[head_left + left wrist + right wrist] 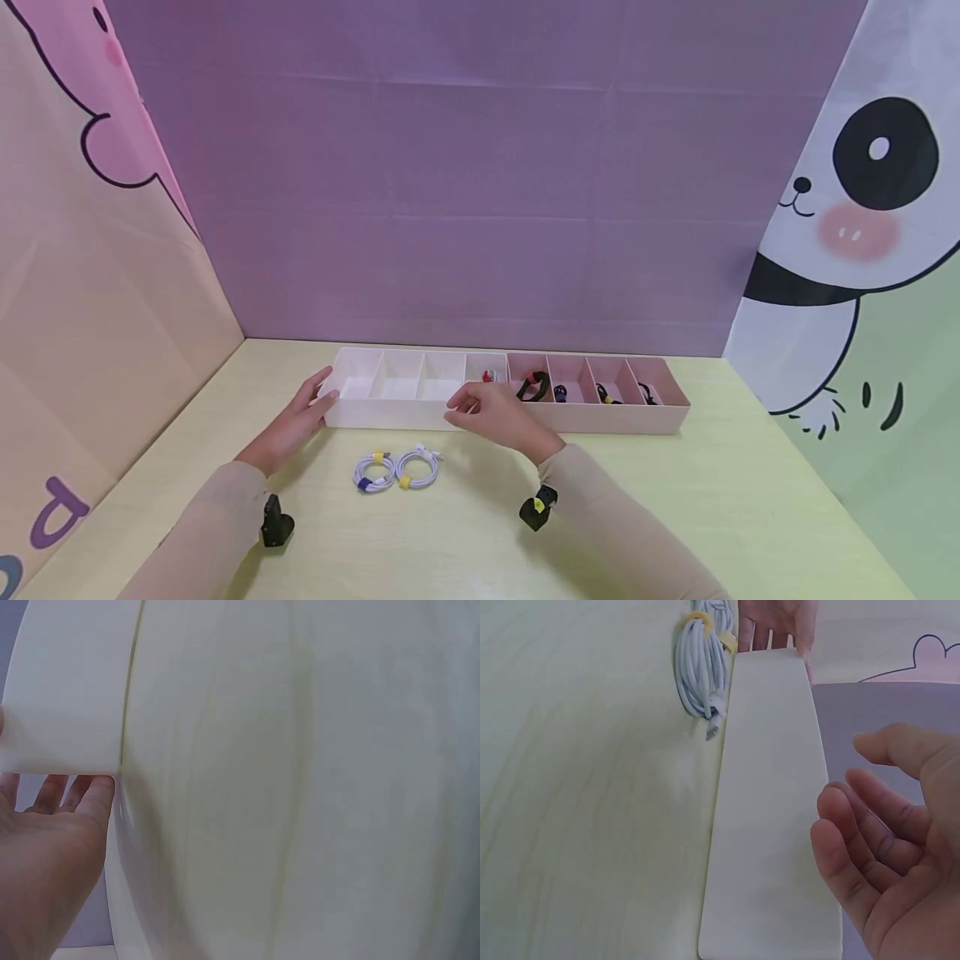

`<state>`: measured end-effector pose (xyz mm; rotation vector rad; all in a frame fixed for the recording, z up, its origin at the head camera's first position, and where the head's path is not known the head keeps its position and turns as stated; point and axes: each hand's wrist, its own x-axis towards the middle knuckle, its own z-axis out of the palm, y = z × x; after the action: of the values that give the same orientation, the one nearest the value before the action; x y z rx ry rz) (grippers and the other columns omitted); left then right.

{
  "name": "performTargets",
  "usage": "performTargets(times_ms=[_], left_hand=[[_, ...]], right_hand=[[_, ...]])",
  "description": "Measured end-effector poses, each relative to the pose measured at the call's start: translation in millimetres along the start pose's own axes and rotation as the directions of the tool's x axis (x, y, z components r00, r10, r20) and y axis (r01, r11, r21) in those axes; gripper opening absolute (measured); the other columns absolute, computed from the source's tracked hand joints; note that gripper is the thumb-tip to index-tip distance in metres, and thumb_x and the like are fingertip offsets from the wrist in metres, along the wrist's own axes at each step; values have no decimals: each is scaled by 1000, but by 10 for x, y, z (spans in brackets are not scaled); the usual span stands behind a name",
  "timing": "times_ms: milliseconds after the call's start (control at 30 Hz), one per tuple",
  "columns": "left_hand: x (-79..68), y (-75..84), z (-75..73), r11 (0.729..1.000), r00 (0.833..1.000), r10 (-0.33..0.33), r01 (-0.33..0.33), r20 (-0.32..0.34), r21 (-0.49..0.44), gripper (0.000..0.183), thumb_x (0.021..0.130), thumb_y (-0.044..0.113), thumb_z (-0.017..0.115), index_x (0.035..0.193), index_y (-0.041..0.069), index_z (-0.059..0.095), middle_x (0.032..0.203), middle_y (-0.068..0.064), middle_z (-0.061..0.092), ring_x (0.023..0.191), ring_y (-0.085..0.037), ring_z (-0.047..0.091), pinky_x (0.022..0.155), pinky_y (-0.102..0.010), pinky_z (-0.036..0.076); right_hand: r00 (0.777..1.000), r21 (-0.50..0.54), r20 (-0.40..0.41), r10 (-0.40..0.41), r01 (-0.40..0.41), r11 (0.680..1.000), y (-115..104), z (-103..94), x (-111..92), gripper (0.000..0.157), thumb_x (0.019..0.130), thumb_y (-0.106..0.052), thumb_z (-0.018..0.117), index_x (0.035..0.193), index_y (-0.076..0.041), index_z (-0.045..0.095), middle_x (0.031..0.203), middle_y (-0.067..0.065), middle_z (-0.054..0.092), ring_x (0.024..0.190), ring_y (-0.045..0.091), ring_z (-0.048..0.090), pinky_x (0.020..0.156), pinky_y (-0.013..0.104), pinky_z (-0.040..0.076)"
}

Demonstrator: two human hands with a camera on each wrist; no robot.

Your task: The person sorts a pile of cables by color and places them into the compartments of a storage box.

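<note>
My left hand is at the left end of a white divided box, its fingers touching the end wall and its thumb by the corner. In the left wrist view, the fingers lie against that end. My right hand hovers over the front of the white box near its right end, fingers loosely bent and holding nothing, as the right wrist view also shows. Two coiled white cables lie on the table before the box: one with a blue and a yellow tie, one with a yellow tie.
A pink divided box adjoins the white one on the right. Its compartments hold dark coiled cables, including a black one with a red tie. A white cable with a red tie sits in the white box's right compartment. A purple backdrop rises behind.
</note>
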<state>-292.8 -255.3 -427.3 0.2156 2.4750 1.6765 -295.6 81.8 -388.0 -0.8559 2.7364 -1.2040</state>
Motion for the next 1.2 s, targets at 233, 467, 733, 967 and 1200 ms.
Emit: performTargets(times_ms=[233, 467, 733, 967, 1200], left_hand=[[8, 0, 10, 1000, 1000, -10, 10, 3, -2, 76, 108, 43, 42, 162, 18, -7, 162, -29, -6, 148, -48, 8, 117, -59, 19], [16, -14, 8, 1000, 1000, -9, 9, 5, -4, 77, 108, 44, 41, 162, 18, -7, 163, -29, -7, 148, -49, 7, 117, -60, 18], [34, -23, 4, 1000, 1000, -11, 11, 4, 10, 78, 107, 45, 42, 162, 19, -8, 163, -28, -9, 148, -49, 5, 117, -61, 19], [42, -19, 10, 1000, 1000, -9, 9, 1, 12, 77, 108, 44, 41, 162, 19, -7, 163, -27, -9, 148, -48, 2, 117, -61, 18], [59, -28, 11, 1000, 1000, -16, 16, 9, 10, 75, 109, 42, 40, 161, 19, -9, 163, -27, -10, 148, -49, 3, 117, -61, 18]], right_hand=[[999, -65, 42, -16, 18, 998, -8, 125, 1, 13, 93, -26, 74, 99, -15, 73, 85, -10, 68, 77, 5, 62, 71, 22, 52], [996, -57, 91, -23, 28, 998, -24, 214, 9, 11, 91, -22, 76, 97, -13, 73, 83, -9, 67, 74, 4, 60, 67, 20, 51], [993, -68, 115, -24, 32, 997, -8, 309, 46, 15, 88, -19, 79, 98, -9, 74, 83, -8, 69, 76, 3, 61, 70, 19, 52], [990, -76, 138, -25, 36, 996, 16, 392, 76, 20, 87, -17, 80, 102, -5, 75, 84, -6, 69, 77, 4, 63, 72, 17, 52], [987, -78, 156, 46, -34, 996, 16, 449, 79, 22, 86, -18, 80, 104, -6, 74, 87, -4, 71, 80, 6, 64, 73, 19, 52]])
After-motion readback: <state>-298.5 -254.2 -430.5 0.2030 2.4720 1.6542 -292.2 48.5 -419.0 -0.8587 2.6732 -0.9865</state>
